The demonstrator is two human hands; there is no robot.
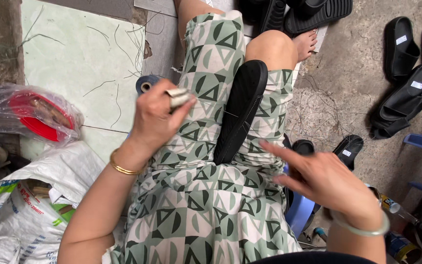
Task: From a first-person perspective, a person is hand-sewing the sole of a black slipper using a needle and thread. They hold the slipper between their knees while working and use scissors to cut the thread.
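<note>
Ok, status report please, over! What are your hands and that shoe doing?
Left hand raised, fingers wrapped in tape. Right hand open, holding nothing that shows. Black sandal lies on the lap, a needle stuck in its side. Nothing in the way.

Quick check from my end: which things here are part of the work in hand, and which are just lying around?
In hand:
- black sandal sole lying on the lap
- left hand, fingers wrapped in tape
- right hand, open beside the sole
- blue thread spool

Lying about:
- finished black sandals on the floor
- red dish in plastic
- white sack
</note>
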